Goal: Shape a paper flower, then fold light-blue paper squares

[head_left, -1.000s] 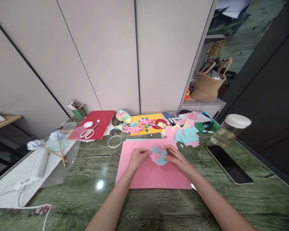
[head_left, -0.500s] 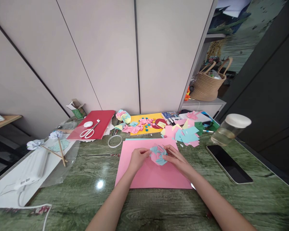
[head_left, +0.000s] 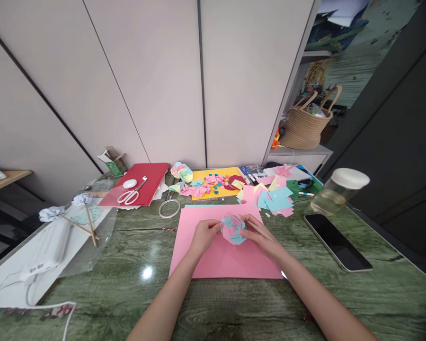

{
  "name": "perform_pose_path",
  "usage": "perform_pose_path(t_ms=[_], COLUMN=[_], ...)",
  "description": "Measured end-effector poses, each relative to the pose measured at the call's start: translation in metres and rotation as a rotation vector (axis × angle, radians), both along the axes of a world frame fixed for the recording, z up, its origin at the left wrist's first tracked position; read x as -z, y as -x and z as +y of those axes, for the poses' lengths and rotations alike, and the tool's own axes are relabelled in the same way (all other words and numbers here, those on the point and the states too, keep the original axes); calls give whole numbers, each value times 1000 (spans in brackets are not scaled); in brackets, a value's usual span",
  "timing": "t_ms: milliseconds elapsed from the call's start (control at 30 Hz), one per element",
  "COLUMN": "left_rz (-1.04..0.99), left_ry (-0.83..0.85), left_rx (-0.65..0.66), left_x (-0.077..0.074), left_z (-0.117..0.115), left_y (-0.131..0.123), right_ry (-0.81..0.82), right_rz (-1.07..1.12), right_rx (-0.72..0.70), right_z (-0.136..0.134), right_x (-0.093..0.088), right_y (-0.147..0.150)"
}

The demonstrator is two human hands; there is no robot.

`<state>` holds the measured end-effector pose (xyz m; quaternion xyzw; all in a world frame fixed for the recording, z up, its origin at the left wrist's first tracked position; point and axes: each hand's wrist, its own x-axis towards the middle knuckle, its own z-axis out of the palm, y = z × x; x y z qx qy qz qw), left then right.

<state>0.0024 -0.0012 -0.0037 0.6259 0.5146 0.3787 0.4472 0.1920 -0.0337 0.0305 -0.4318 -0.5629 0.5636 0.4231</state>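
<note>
A folded paper ball point(head_left: 233, 229) in pink and light blue is held between both hands over a pink sheet of paper point(head_left: 213, 263). My left hand point(head_left: 205, 235) pinches its left edge with thumb and fingertips. On the other side, my right hand point(head_left: 260, 232) is closed around its right edge, thumb in front and fingers behind. The ball's underside and back are hidden. Loose pink, yellow and blue paper pieces point(head_left: 277, 198) lie just beyond my right hand.
White scissors point(head_left: 129, 196) rest on a red folder point(head_left: 147, 173) at the back left, near a roll of tape point(head_left: 169, 208). Small coloured balls point(head_left: 216, 182) lie on a yellow sheet point(head_left: 199, 193). To the right are a phone point(head_left: 337, 242) and a lidded bottle point(head_left: 335, 194).
</note>
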Motion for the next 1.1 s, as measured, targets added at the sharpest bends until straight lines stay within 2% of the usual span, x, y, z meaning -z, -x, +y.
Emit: perform_pose_path(t_ms=[500, 633, 767, 900, 1000, 1100], left_rz=[15, 45, 123, -25, -222, -308], left_ry=[3, 7, -30, -44, -28, -51], left_rx=[60, 54, -32, -118, -99, -105], left_x=[8, 5, -4, -10, -13, -15], left_z=[3, 1, -2, -4, -5, -8], left_y=[-2, -1, 1, -3, -8, -11], right_ry=[6, 2, 30, 68, 116, 168], right_rz=[17, 22, 44, 101, 144, 176], right_rx=[-6, -3, 14, -25, -75, -109], right_z=[1, 3, 4, 3, -1, -3], right_x=[5, 8, 12, 12, 9, 8], right_y=[0, -1, -1, 1, 3, 5])
